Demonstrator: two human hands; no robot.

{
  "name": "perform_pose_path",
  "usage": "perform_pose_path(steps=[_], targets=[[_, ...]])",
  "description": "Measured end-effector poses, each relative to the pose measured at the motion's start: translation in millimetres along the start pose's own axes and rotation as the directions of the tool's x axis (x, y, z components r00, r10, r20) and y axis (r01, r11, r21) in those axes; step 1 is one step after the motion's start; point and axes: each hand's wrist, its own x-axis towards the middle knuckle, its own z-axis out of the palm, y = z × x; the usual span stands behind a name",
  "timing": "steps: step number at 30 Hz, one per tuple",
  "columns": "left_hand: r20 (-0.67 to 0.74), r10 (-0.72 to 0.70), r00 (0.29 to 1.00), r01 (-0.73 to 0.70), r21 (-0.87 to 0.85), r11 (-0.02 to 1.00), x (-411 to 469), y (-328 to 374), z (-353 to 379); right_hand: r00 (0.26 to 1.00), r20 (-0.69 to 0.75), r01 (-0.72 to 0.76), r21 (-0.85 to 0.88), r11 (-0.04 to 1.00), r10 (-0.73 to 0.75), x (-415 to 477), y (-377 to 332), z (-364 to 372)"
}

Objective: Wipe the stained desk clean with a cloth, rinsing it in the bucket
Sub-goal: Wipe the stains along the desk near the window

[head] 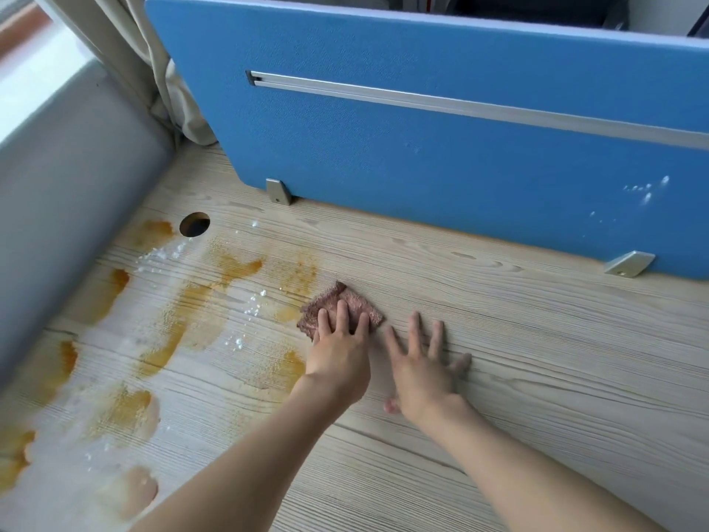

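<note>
A folded pinkish-brown cloth lies on the pale wood-grain desk near its middle. My left hand presses flat on the cloth with straight fingers. Just right of it, my right hand rests flat on the bare desk, fingers spread, not touching the cloth. Orange-brown stains and white specks cover the desk's left part, reaching up to the cloth's left edge. No bucket is in view.
A blue partition panel on metal brackets stands along the desk's far edge. A grey wall runs along the left side, with a curtain behind. A round cable hole sits at the far left of the desk.
</note>
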Motion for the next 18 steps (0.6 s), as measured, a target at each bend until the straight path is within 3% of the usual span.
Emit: perform_pose_path(steps=[9,14,18], targets=[[0.019,-0.040,0.999,0.041,-0.053,0.998,3,-3,-8,1.000,0.015,-0.013,-0.007,1.000,0.013,-1,0,-1],[0.002,0.012,1.000,-0.012,-0.016,1.000,-19,-16,10,0.999,0.030,-0.020,0.008,1.000,0.019,1,-1,-2],[0.001,-0.069,0.998,0.069,-0.053,0.996,2,-20,-4,0.999,0.033,-0.026,0.004,1.000,0.026,2,-1,0]])
